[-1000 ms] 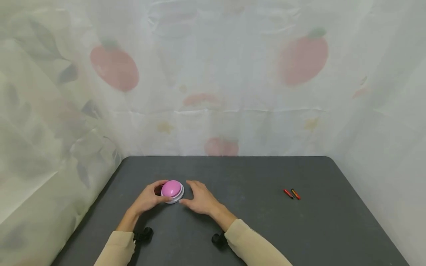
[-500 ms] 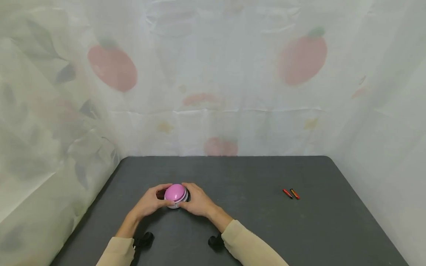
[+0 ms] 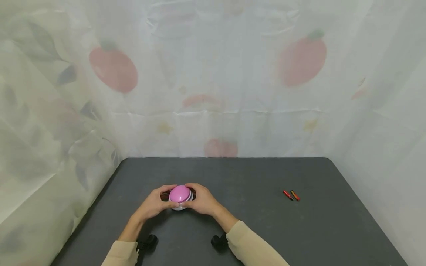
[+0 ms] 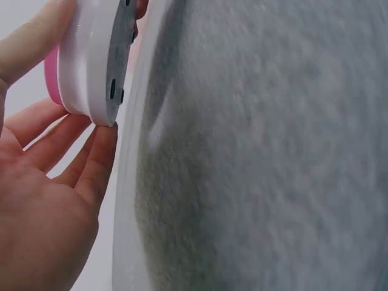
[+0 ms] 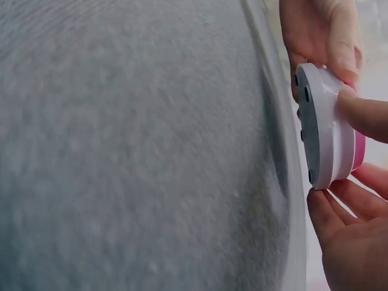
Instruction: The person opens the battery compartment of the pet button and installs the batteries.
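A push button [image 3: 179, 193] with a pink dome and a round white base is held between both hands. My left hand [image 3: 152, 204] grips its left side, thumb in front and fingers behind. On the opposite side my right hand [image 3: 204, 202] grips it the same way. In the left wrist view, the button's white base [image 4: 91, 66] shows its flat underside with small dark feet, raised off the tabletop. The right wrist view has the left hand [image 5: 312, 33] beyond the base [image 5: 324, 127], and the right hand's thumb and fingers on its rim.
A dark grey table [image 3: 253, 221] lies beneath the hands. To the right, a red-and-black battery [image 3: 288, 195] lies beside another battery [image 3: 295, 195]. A pale curtain [image 3: 213, 74] with fruit prints hangs behind the table and along both sides.
The right hand has closed in and taken hold of the button, which the left hand alone held before. Both hands and the button have shifted slightly right and nearer. The batteries have stayed put.
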